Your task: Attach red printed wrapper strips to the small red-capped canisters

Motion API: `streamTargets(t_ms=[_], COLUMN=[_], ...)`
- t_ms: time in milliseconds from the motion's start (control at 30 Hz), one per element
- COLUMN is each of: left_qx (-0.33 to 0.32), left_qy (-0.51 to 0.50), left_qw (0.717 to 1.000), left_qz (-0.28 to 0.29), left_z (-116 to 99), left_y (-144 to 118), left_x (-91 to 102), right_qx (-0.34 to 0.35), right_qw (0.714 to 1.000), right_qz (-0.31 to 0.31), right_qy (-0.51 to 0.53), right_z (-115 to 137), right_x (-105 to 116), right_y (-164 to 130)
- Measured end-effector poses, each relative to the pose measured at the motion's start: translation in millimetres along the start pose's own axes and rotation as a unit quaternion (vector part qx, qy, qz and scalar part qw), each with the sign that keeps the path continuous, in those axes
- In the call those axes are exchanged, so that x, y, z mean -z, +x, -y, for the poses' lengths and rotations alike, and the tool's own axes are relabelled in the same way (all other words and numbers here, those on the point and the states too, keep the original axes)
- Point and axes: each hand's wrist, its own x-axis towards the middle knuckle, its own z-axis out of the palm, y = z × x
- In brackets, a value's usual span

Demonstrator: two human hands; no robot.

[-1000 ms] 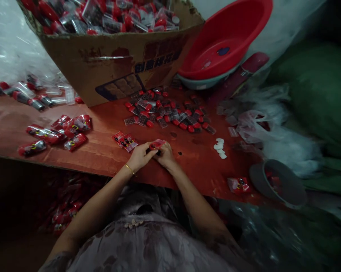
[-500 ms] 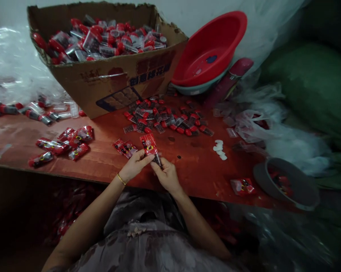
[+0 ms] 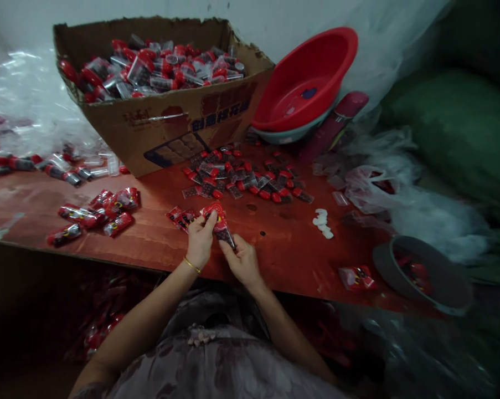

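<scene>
Above the table's front edge, my left hand (image 3: 200,237) pinches a red printed plastic packet (image 3: 217,215), thumb across its upper part. Opposite it, my right hand (image 3: 242,259) grips a small clear tube with dark contents (image 3: 228,238) at the packet's lower end. I cannot tell how far the tube sits inside the packet. Just left of the packet, a few flat red packets (image 3: 180,216) lie on the table. Beyond my hands spreads a pile of small clear tubes with red caps (image 3: 243,176).
A cardboard box (image 3: 158,130) full of red-capped tubes stands behind. Filled packets (image 3: 100,209) lie left. A red basin (image 3: 316,72), a magenta bottle (image 3: 336,124), white pieces (image 3: 323,223), one packet (image 3: 356,278) and a grey bowl (image 3: 422,274) are to the right.
My left hand has turned more upright, with its thumb further up the red packet. The packet's top has tilted left. My right hand stays at the lower end.
</scene>
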Motion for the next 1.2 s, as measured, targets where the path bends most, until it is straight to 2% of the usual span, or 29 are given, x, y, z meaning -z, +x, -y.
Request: streamTargets(t_ms=[100,200,300,400,500,567,667,733,767,867,933,1000,1067,1200], left_qx=[-0.068,-0.134,-0.159,-0.155,-0.131,-0.126,-0.179,-0.200,-0.188,-0.076,0.016,0.093,0.144,0.158], left_qy=[0.090,0.239,0.345,0.383,0.387,0.413,0.455,0.429,0.394,0.224,0.109,0.035,-0.007,-0.040], left_qw=[0.993,0.961,0.925,0.910,0.911,0.899,0.867,0.874,0.892,0.964,0.986,0.989,0.986,0.986], left_qz=[-0.044,-0.028,-0.009,0.015,0.055,0.074,0.094,0.108,0.115,0.123,0.124,0.112,0.086,0.048], left_z=[7,2,-9,-18,-21,-22,-24,-26,-26,-25,-23,-21,-20,-20], left_y=[-3,-5,-3,2,6,7,6,7,9,16,20,21,21,21], left_x=[1.8,7.3,11.1,10.5,9.5,10.0,10.6,9.4,8.3,3.8,1.2,-0.4,-0.9,2.7], right_qx=[-0.003,0.026,0.085,0.117,0.092,0.072,0.051,0.032,0.024,0.009,-0.002,-0.013,-0.021,-0.025], right_qw=[1.000,0.998,0.989,0.984,0.990,0.993,0.994,0.995,0.996,0.998,0.999,0.999,0.999,0.995], right_qz=[-0.017,-0.024,-0.033,-0.027,-0.005,0.017,0.046,0.059,0.062,0.055,0.041,0.030,0.024,0.006], right_qy=[-0.003,-0.049,-0.118,-0.130,-0.105,-0.092,-0.085,-0.070,-0.059,-0.023,-0.003,0.016,0.030,0.093], right_z=[2,1,0,-1,-3,-5,-7,-9,-10,-14,-18,-22,-26,-32], right_x=[-3,-1,5,10,12,13,14,13,12,9,7,5,1,-4], right_y=[-2,-4,-3,0,1,2,2,0,-1,-4,-5,-5,-5,-8])
